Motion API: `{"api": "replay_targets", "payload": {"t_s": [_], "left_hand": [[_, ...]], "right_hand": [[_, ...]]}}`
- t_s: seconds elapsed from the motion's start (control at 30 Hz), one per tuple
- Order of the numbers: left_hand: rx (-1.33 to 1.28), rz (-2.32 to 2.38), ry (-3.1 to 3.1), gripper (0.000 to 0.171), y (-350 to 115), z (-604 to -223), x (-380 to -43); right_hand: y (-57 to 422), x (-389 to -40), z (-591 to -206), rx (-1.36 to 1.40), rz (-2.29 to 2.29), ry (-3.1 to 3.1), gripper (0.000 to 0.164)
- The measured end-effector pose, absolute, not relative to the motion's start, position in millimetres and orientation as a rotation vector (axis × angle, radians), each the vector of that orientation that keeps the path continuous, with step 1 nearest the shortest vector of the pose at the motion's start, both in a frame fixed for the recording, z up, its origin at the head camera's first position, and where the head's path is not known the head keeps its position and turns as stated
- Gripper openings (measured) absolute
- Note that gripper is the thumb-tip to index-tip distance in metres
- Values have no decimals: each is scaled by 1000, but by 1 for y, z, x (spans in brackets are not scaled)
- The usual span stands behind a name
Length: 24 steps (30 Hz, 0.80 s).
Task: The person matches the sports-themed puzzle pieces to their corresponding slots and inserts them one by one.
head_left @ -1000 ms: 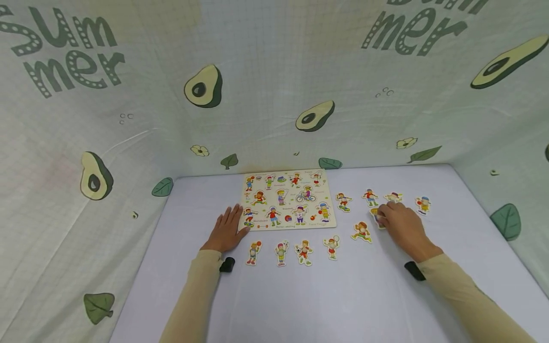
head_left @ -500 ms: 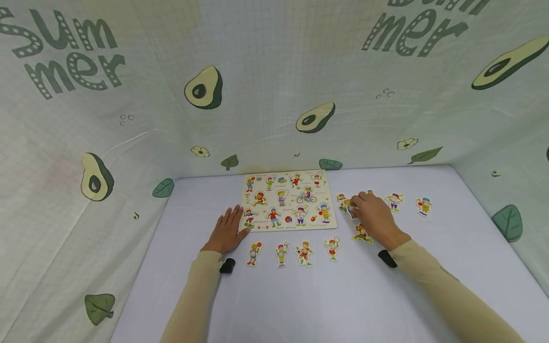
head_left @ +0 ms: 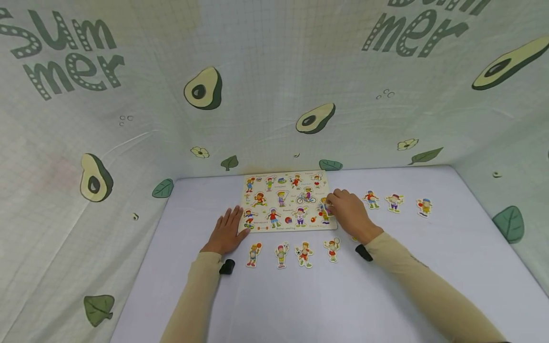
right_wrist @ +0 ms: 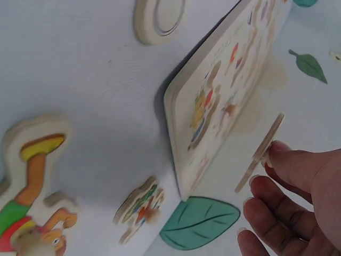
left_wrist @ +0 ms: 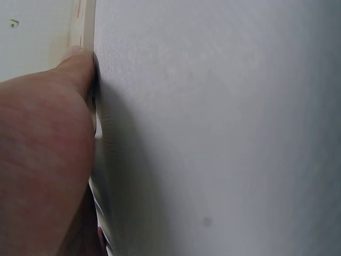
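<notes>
Your right hand (head_left: 350, 212) pinches a piece (right_wrist: 268, 138) between thumb and fingertips, above the right side of the board (head_left: 272, 200); that narrow hold could let it twist or drop if your thumb eases; your left hand (head_left: 224, 231) lies flat, fingers apart, touching the board at its near left corner; if it presses only lightly, a knock could slide the board along the tabletop (head_left: 300, 305); the skater (right_wrist: 141, 208) lies just beside the board and the runner (right_wrist: 36, 178) near it, so a low sweep could drag either.
</notes>
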<state>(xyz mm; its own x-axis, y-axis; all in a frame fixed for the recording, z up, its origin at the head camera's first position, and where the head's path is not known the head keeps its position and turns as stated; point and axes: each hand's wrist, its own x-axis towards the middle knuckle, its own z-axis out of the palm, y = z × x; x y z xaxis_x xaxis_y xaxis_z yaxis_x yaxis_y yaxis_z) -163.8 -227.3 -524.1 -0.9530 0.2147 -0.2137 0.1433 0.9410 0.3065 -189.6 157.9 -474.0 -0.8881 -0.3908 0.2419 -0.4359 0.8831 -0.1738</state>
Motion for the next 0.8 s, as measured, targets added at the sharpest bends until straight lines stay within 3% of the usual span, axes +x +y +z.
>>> {"api": "replay_targets", "payload": {"t_s": [0.8], "left_hand": [[299, 439, 2867, 79, -231, -533, -166]], "right_hand": [[90, -215, -481, 817, 399, -2732, 16]]}}
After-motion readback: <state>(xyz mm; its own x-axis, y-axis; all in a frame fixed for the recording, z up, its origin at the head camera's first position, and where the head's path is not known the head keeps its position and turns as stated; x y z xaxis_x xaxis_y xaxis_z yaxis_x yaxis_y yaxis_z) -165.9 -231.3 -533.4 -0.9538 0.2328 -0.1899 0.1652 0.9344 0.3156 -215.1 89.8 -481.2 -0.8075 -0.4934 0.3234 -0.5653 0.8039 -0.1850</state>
